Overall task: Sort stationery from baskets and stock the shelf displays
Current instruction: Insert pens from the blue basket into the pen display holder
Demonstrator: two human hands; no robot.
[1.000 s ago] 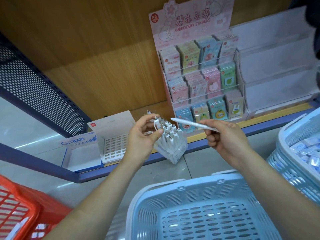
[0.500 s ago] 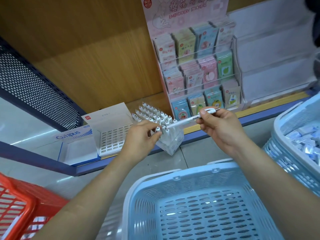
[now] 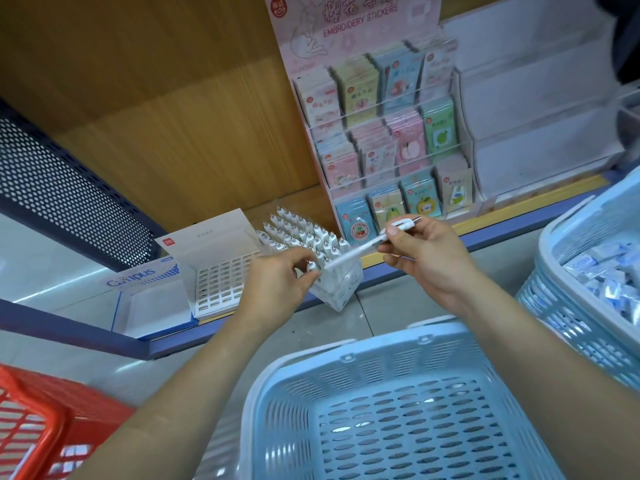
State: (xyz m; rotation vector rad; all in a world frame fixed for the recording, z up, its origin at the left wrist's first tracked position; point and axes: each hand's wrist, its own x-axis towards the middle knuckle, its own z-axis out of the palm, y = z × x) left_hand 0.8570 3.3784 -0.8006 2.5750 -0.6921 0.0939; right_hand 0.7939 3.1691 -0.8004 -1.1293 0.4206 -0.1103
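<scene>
My right hand point(image 3: 427, 261) sits just right of the frame's centre, its fingers point(image 3: 393, 232) closed in a pinch on a slim white pen point(image 3: 360, 250). The pen lies slanted: its clip end, with a small silvery button, points to the upper right, and its frosted white barrel runs down-left until the tip meets the front row of the pen box point(image 3: 341, 289). That box is clear and white, packed with rows of matching white pens standing upright with their tops showing, and it sits tilted at the blue front edge of the shelf point(image 3: 104, 332). My left hand point(image 3: 277, 287) grips the pen box at its near left corner, thumb and forefinger curled round one white pen top there.

Left of the box on the shelf stand a white grid tray point(image 3: 221, 287) and a blue and white Campus carton point(image 3: 145, 294). Behind, at upper centre, is a pink sticker rack point(image 3: 381, 133) holding pastel packets. A pale blue basket point(image 3: 263, 393) fills the lower centre, a second blue basket point(image 3: 554, 306) of small packets is at the right edge, and a red basket point(image 3: 38, 427) is at lower left
</scene>
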